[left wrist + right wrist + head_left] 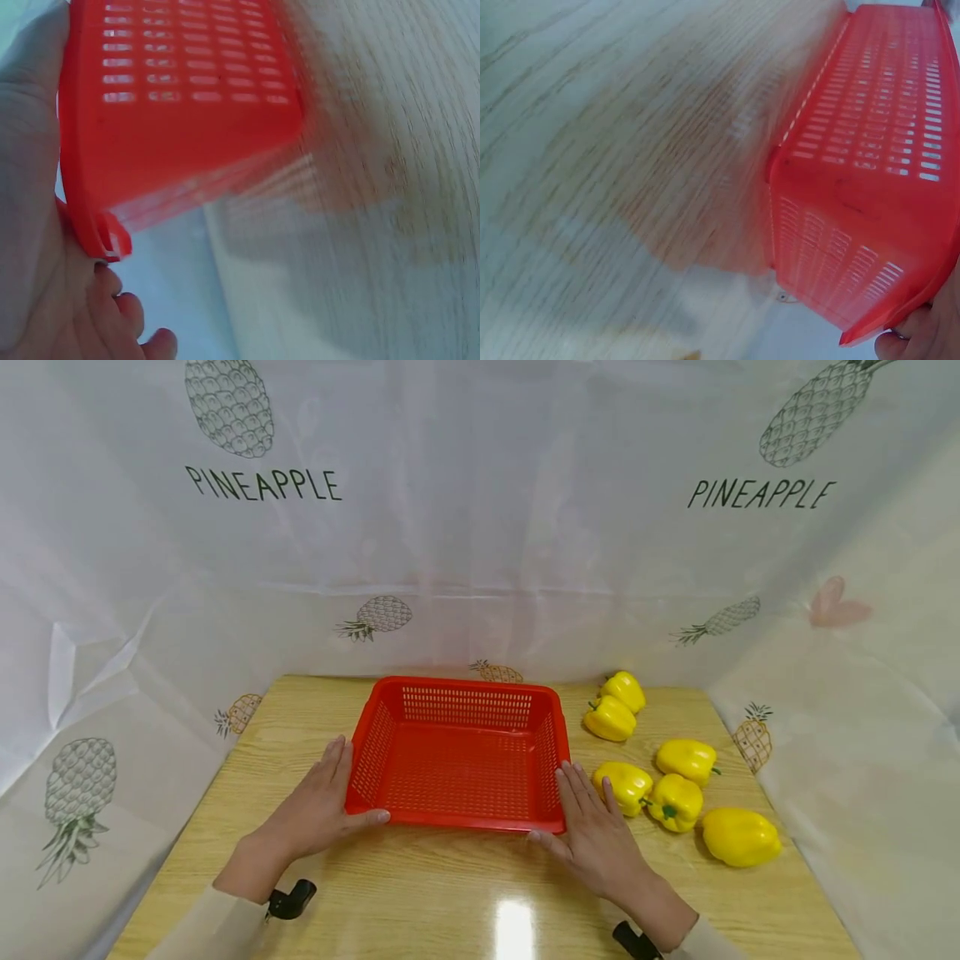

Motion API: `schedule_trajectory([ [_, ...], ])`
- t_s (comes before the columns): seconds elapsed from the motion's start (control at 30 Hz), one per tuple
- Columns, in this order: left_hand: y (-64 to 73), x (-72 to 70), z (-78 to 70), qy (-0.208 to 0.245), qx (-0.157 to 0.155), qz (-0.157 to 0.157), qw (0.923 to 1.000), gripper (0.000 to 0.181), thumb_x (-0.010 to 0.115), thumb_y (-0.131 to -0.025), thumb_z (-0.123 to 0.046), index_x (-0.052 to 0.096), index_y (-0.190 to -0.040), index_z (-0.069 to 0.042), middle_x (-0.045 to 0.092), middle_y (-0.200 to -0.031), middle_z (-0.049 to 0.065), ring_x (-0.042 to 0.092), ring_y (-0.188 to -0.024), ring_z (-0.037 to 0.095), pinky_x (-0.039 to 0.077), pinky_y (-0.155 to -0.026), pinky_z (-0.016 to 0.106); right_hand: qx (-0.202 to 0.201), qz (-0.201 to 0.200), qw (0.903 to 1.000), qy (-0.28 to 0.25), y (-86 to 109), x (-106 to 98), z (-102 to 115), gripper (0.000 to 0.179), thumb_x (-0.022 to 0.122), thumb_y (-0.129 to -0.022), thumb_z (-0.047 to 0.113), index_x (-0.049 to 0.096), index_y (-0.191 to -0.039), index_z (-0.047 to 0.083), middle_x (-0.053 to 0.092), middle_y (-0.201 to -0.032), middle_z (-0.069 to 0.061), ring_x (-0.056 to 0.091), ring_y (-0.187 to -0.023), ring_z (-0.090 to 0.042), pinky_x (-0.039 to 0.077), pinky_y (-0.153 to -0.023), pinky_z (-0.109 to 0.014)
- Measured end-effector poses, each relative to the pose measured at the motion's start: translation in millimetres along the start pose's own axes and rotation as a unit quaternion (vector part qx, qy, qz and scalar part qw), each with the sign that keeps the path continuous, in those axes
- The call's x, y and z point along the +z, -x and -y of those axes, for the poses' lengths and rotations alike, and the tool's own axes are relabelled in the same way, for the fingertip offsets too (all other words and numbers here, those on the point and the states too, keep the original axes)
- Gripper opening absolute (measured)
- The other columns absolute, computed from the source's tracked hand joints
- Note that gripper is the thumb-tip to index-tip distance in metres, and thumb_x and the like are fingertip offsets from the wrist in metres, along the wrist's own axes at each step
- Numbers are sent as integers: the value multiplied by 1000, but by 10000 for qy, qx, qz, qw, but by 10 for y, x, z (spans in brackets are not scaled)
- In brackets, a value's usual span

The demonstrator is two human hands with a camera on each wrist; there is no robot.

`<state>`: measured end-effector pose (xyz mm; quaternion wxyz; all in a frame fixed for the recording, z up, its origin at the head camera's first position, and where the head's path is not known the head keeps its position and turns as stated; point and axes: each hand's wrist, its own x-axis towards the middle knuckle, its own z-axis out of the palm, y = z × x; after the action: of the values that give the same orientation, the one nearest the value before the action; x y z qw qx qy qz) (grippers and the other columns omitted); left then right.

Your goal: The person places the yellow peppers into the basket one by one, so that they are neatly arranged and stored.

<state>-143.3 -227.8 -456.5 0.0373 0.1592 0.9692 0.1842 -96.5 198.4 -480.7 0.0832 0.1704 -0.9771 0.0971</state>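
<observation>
An empty red plastic basket [457, 822] with slotted walls sits on the wooden table between my two hands. My left hand [311, 802] lies along its left side near the front corner, fingers straight and thumb on the front rim. At the opposite front corner, my right hand [596, 843] rests with straight fingers against the right side and its thumb by the front rim. The left wrist view shows the basket [187, 127] wall close to my palm, fingertips just past the rim. In the right wrist view the basket's [855, 180] outer corner shows, with fingertips at its rim.
Several yellow bell peppers lie on the table right of the basket. One pepper [621, 787] is right beside my right hand; another pepper [741, 837] lies farthest right. Behind the table [420, 893] hangs a white pineapple-print curtain [480, 543], which also closes both sides.
</observation>
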Motion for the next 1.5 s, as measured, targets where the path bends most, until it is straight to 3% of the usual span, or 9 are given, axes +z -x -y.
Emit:
schedule_trajectory([
  [0.2, 27, -59, -115, -260, 126, 114, 9995, 131, 58, -87, -84, 15, -162, 15, 14, -170, 37, 23, -154, 58, 32, -120, 69, -74, -54, 9998, -174, -17, -17, -58, 98, 55, -101, 68, 33, -163, -4, 30, -172, -20, 27, -160, -37, 18, -128, -67],
  [0.37, -6, -105, -174, -316, 259, 47, 9992, 134, 63, -84, -84, 18, -160, 17, 14, -169, 39, 21, -155, 58, 33, -120, 68, -25, -24, 9996, -297, -34, -2, -57, 99, 55, -100, 69, 31, -163, -4, 27, -172, -20, 26, -161, -37, 19, -128, -66],
  [0.53, -30, -75, -112, -161, 252, 189, 9994, 137, 64, -83, -85, 12, -162, 15, 8, -172, 35, 16, -157, 56, 30, -122, 67, -46, -73, 9993, -376, -69, 34, -9, 99, 57, -100, 68, 32, -162, -5, 26, -172, -21, 26, -161, -38, 20, -128, -64],
  [0.73, -21, -42, -23, -32, 63, 152, 9999, 137, 66, -84, -82, 9, -163, 14, 5, -172, 34, 16, -157, 56, 31, -122, 69, -90, -124, 9993, -344, -106, 85, 68, 99, 53, -101, 69, 33, -161, -7, 27, -172, -23, 25, -161, -38, 22, -128, -64],
  [0.97, -53, -30, -48, 138, 47, 173, 9997, 140, 68, -82, -83, 6, -164, 12, 4, -173, 33, 17, -157, 55, 33, -121, 68, -186, -189, 9994, -226, -83, 22, 14, 93, 53, -102, 66, 38, -160, -5, 32, -170, -20, 31, -159, -38, 24, -128, -62],
  [1.23, -67, -15, -53, 71, 70, 185, 9998, 140, 65, -82, -86, 8, -164, 12, 4, -173, 32, 15, -159, 53, 30, -123, 67, -322, -739, 9959, -402, -127, -108, -278, 77, 63, -104, 48, 46, -153, -10, 51, -156, -27, 48, -145, -44, 38, -121, -61],
  [1.37, -66, -18, -53, 27, 57, 162, 9998, 141, 64, -81, -88, 9, -164, 12, 6, -173, 32, 16, -158, 54, 31, -122, 68, -372, -1195, 9921, 110, -150, -161, -565, 79, 74, -97, 43, 49, -147, -13, 58, -143, -31, 56, -131, -49, 48, -110, -62],
  [1.5, -57, -34, -50, 13, 55, 157, 9999, 141, 64, -81, -87, 9, -164, 12, 5, -173, 33, 17, -157, 55, 32, -121, 68, -365, -1391, 9858, 862, -177, -190, -815, 88, 84, -86, 47, 54, -140, -16, 64, -129, -32, 61, -118, -50, 55, -97, -63],
])
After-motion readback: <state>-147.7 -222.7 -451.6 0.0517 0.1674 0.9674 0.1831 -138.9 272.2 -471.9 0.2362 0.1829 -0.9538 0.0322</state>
